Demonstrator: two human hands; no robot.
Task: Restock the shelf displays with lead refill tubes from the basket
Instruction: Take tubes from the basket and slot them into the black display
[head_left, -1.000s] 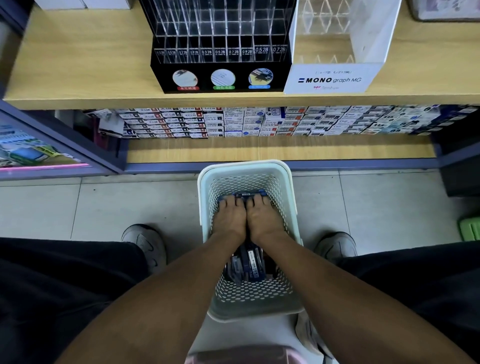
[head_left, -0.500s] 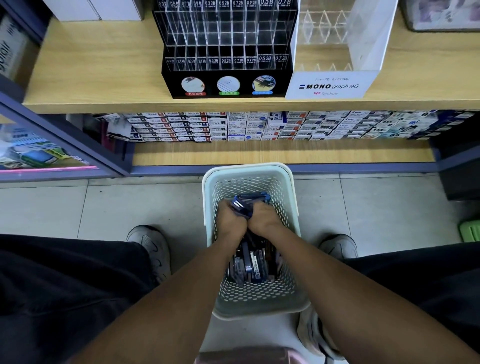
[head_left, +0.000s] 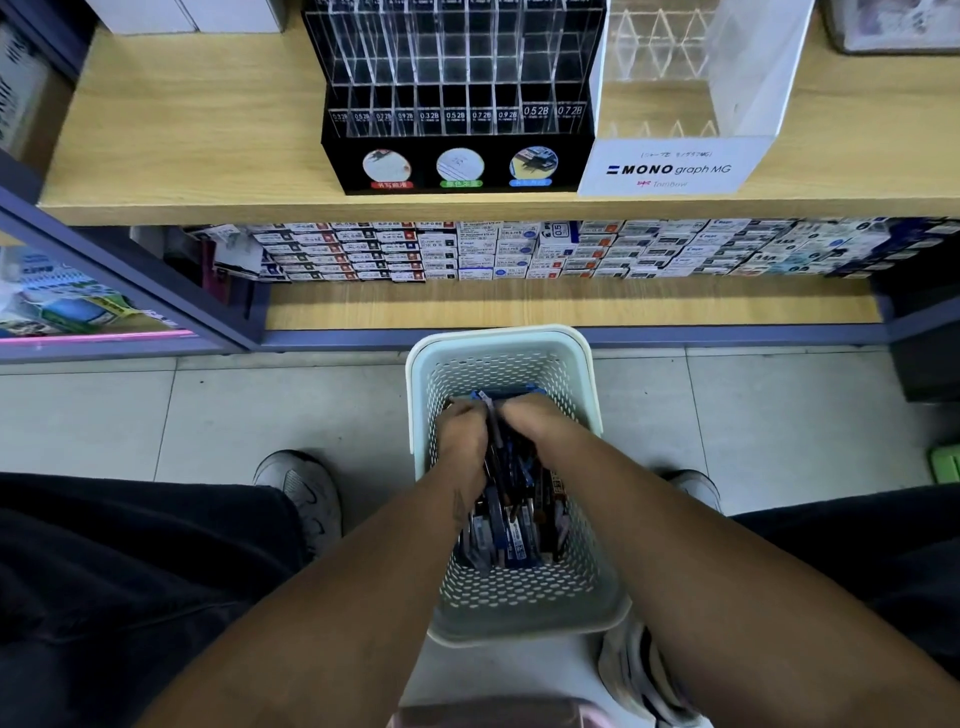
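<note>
A pale perforated basket (head_left: 501, 345) stands on the floor between my feet, holding several dark blue lead refill tubes (head_left: 511, 530). Both hands are inside it. My left hand (head_left: 462, 431) and my right hand (head_left: 530, 418) curl round a bunch of tubes held between them, whose blue ends poke out beyond the fingers. On the wooden shelf above stands a black display rack (head_left: 457, 98) with clear slots labelled by lead size, which look empty. Beside it is a clear MONO graph display (head_left: 675, 166).
A lower shelf (head_left: 571, 306) holds rows of small boxed stock (head_left: 519, 249) at the back. My shoes (head_left: 304, 491) flank the basket on the tiled floor. A glass-fronted cabinet (head_left: 78, 306) is at left, a green object (head_left: 945, 462) at the right edge.
My hands went from lying flat on the tubes to closing round a bunch and lifting it slightly. The view has risen, showing more of the black rack.
</note>
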